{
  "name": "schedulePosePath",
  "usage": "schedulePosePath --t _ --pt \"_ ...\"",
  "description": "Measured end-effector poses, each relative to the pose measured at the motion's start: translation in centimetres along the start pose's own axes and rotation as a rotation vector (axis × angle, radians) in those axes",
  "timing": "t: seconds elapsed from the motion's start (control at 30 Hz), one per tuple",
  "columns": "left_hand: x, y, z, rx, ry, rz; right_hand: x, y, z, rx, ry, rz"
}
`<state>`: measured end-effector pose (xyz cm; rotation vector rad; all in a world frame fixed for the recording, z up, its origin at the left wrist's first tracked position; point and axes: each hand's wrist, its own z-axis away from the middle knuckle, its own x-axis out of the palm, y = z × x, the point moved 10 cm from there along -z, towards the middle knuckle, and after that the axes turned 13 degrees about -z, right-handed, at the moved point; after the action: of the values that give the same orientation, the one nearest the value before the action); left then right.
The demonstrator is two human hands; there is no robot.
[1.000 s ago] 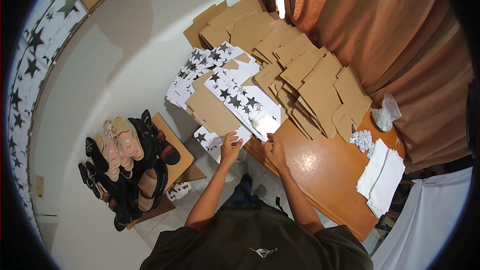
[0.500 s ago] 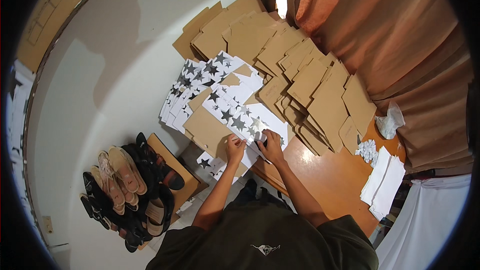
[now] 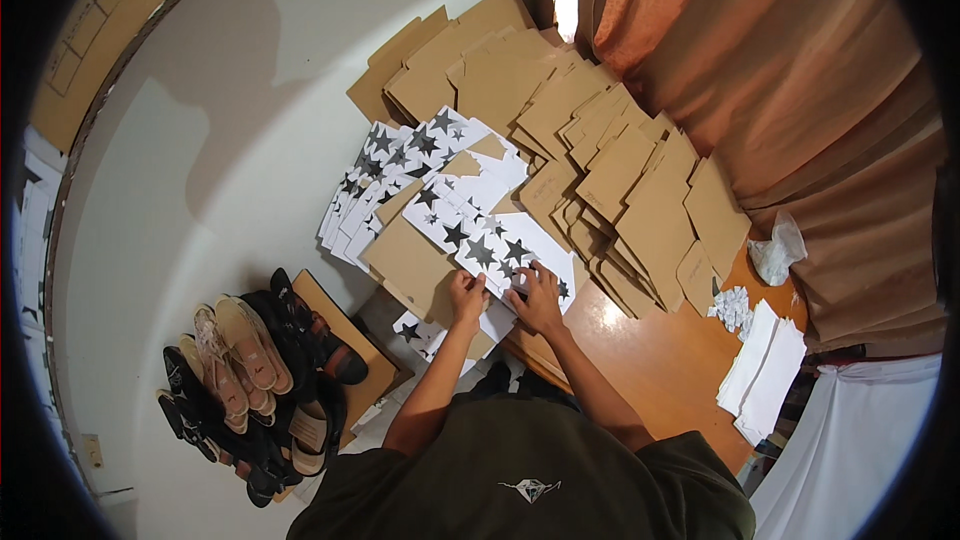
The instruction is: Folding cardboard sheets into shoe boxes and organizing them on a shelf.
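In front of me lies a flat white box piece with black stars (image 3: 482,252). At its near left edge, my left hand (image 3: 467,298) is closed, thumb and fingertips pinched together at the rim. My right hand (image 3: 541,300) rests on the piece's near right part with its fingers spread. A plain brown cardboard panel (image 3: 410,258) lies beside my left hand, partly next to the star-printed piece. More star-printed white pieces (image 3: 385,160) overlap in a stack behind it. Another starred piece (image 3: 408,328) shows low beside my left wrist.
Overlapping brown cardboard pieces (image 3: 640,190) cover the back of the wooden table (image 3: 630,370). At the right are white paper sheets (image 3: 762,370), crumpled paper bits (image 3: 733,310) and a clear plastic bag (image 3: 778,250). Several shoes (image 3: 250,350) sit on a box at the left.
My right hand's fingers have spread over the star-printed piece, where they were bunched before. The shine on its stars has gone. My left hand stays at nearly the same edge.
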<state>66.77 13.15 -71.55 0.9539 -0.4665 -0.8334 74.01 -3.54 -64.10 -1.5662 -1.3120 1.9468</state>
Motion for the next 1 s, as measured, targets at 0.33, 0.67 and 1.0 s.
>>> schedulePosePath --t 0.33,0.67,1.0 --pt "-2.1 6.5 1.8 0.078 -0.056 0.393 -7.0 -4.7 0.6 -0.086 0.17 -0.015" --pt "1.4 19.9 6.5 0.32 -0.213 0.502 -13.5 -9.9 3.3 -0.066 0.194 0.072" --pt "8.4 25.0 10.8 0.438 -0.543 0.532 -15.9 -2.4 8.3 0.026 0.517 -1.188"
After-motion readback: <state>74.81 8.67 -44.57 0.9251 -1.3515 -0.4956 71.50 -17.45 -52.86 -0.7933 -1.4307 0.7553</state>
